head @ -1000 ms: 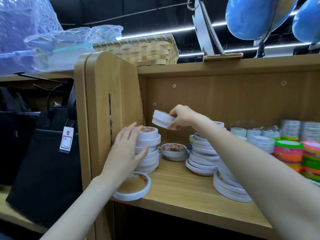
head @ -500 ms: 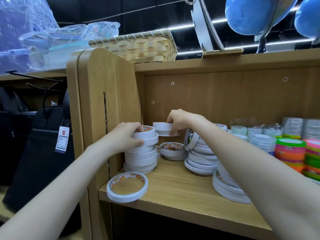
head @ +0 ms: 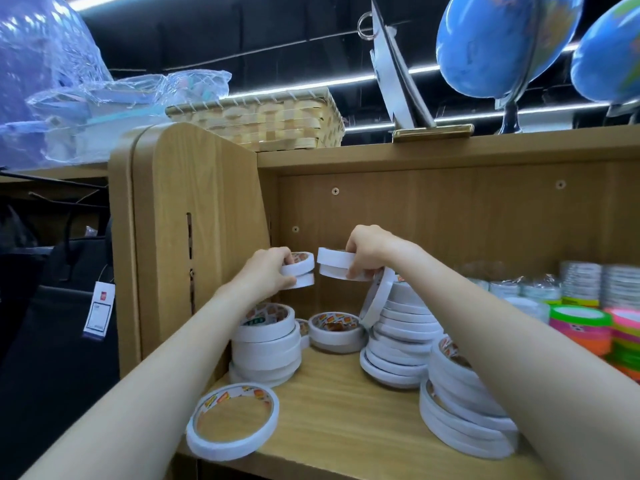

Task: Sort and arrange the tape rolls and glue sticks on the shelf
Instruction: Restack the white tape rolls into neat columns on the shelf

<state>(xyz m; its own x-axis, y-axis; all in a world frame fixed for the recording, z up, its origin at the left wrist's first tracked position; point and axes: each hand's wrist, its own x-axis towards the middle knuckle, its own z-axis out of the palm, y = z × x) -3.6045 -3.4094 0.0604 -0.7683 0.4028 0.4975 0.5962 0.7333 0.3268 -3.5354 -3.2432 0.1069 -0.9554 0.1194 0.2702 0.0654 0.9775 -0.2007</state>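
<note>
Wooden shelf (head: 332,424), open-fronted, upright side panel at left

Two blue globes (head: 498,46) on the top board, right; woven basket (head: 263,119) on the top board, left of centre

Left stack of white tape rolls (head: 265,344) against the side panel: flat, axes vertical, about five rolls, top one with printed core

Middle stack (head: 398,344): thin white rolls lying flat, count unclear; one thin roll (head: 377,297) leaning on edge against its left side

Front right stack (head: 460,420): thin white rolls, flat, partly hidden by the right forearm

Coloured tape rolls (head: 581,327), green, pink, orange, stacked flat at far right

Single thin roll (head: 232,424) flat at the front edge, hollow up

Single wider roll (head: 334,329) flat at the back, between left and middle stacks

Left hand (head: 270,271) raised above the left stack, fingers curled round two small rolls (head: 299,271), one atop the other, axes near vertical

Right hand (head: 369,252) level with it, gripping two white rolls (head: 337,266) stacked flat; the two pairs just apart in mid-air
</note>
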